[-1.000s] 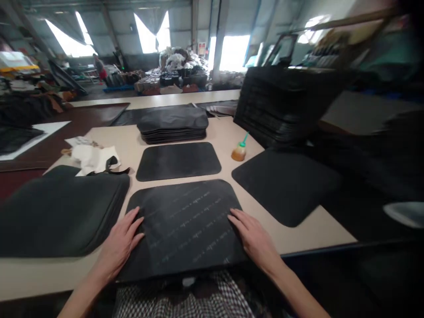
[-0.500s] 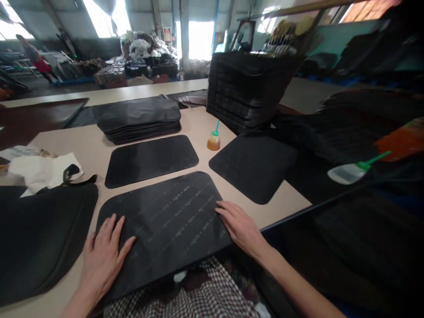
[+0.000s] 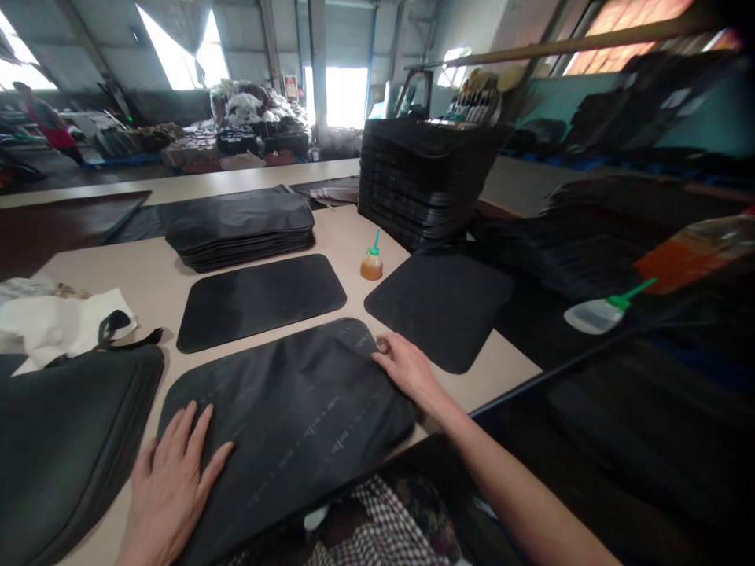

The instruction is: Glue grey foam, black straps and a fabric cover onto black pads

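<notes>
Since the earlier frame, the right hand [image 3: 408,366] is curling, seemingly pinching the black sheet [image 3: 289,420], which is wrinkling; the left hand [image 3: 170,475], flat and open, should be pressing lightly. The sheet is lying on the near tabletop [image 3: 336,228].

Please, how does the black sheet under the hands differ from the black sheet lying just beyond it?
The near sheet shows pale printed marks; the far sheet looks plain. The near sheet is rumpled, while the far sheet lies flat. The left hand and right hand touch the near sheet; neither touches the far sheet. Both sheets are black with rounded corners.
</notes>
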Demonstrator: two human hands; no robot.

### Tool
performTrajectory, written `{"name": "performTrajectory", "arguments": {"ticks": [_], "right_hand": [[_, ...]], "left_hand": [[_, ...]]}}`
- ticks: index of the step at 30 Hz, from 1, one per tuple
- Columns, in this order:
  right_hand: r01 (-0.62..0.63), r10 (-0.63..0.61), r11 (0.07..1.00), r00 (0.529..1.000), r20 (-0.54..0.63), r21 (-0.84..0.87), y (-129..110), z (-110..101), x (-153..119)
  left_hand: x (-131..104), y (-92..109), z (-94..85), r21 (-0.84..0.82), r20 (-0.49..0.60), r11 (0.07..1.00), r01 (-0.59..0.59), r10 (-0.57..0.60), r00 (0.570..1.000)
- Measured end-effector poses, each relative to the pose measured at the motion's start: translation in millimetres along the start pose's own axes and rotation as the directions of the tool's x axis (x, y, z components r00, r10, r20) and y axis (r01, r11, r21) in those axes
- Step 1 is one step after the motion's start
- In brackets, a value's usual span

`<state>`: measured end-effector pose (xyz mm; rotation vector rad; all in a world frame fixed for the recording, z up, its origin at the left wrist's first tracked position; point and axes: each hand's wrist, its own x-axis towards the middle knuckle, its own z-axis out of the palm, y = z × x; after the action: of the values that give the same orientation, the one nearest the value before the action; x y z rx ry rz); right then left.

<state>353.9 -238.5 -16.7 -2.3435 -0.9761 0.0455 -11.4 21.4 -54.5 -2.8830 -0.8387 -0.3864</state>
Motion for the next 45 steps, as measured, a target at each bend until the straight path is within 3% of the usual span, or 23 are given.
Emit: {"name": "performTrajectory", "arguments": {"ticks": [16, 32, 45], "right_hand": [[0.103, -0.104, 0.995, 0.99, -0.099, -0.01, -2.3, 6.7, -4.3], [-0.059, 0.057, 0.994, 0.998, -0.015, -0.088, -2.8, 3.6, 11.4], [-0.087, 0.078, 0.985, 0.995, -0.067, -0.147, -6.3, 10.7, 9.3]], "left_hand": [[-0.3, -0.9, 1.5, 0.016, -0.004, 1.0, 0.007, -0.007, 1.0], [2.2, 7.8, -9.7, -0.007, 0.054, 0.998, 0.057, -0.057, 0.997], [3.7, 13.3, -17.8, 0.041, 0.084, 0.997, 0.063, -0.066, 0.994]]}}
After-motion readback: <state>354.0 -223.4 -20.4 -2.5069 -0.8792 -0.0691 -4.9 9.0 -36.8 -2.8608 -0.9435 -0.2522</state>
